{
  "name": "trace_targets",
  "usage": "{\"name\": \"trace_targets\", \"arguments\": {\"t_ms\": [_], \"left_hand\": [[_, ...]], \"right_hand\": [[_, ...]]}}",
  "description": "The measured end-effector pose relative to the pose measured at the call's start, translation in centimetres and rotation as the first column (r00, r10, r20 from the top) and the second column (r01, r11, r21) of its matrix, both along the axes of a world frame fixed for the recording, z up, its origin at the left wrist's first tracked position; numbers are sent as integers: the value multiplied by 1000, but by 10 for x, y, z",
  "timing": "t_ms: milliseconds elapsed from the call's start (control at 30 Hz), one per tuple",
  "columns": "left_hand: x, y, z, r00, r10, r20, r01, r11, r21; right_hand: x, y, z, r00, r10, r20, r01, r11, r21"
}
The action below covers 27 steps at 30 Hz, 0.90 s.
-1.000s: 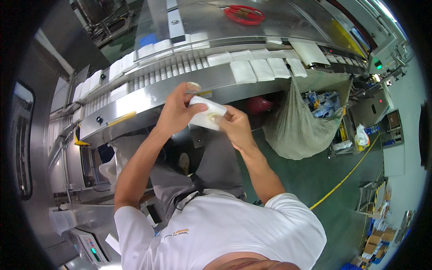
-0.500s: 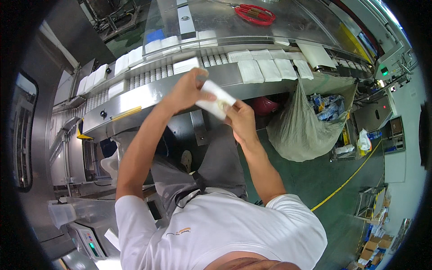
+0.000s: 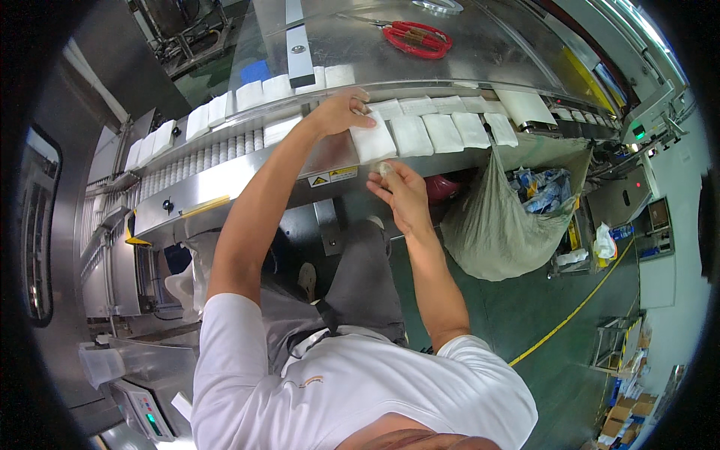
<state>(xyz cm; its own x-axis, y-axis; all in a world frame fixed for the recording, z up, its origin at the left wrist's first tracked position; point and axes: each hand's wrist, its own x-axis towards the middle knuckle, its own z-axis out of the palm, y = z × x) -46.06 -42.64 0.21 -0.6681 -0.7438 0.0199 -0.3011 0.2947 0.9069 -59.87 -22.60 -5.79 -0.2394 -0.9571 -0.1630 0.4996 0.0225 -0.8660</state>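
Brushed stainless steel forms the long conveyor machine (image 3: 225,180), whose curved bed is seen bent by the head camera's lens. Flat white square packets (image 3: 442,131), soft and pillow-like, are laid in a row along its ribbed track. One white packet (image 3: 373,141) is pressed at its upper edge by the left hand (image 3: 341,112), with the fingers curled down over it so that it is held against the belt at the end of the row. Just below it, off the machine's edge, the right hand (image 3: 401,191) is held with its fingertips pinched narrowly on a small pale scrap (image 3: 385,169); what the scrap is made of cannot be told. The two hands are near each other but apart. Red-handled scissors (image 3: 416,37) are seen lying on the smooth steel top behind the track. A bulging translucent sack (image 3: 499,225), crumpled and filled with blue and white waste, is hung from the machine's front to the right of the right forearm. A yellow line (image 3: 577,315) is painted across the green floor (image 3: 540,352).
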Motion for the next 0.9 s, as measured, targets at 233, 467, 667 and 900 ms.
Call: {"name": "trace_targets", "arguments": {"t_ms": [233, 467, 667, 900], "left_hand": [[-8, 0, -4, 998, -68, 12, 69, 993, -91], [37, 56, 6, 871, 409, -272, -461, 871, -167], [163, 244, -30, 751, 572, -329, -657, 699, -283], [236, 428, -25, 662, 709, -242, -746, 595, -298]], "right_hand": [[0, 4, -8, 999, 33, 36, -33, 999, -21], [7, 22, -31, 999, 42, -19, -41, 996, 74], [103, 54, -136, 883, 428, -194, -425, 903, 54], [102, 99, -240, 492, 730, -475, -675, 664, 322]]}}
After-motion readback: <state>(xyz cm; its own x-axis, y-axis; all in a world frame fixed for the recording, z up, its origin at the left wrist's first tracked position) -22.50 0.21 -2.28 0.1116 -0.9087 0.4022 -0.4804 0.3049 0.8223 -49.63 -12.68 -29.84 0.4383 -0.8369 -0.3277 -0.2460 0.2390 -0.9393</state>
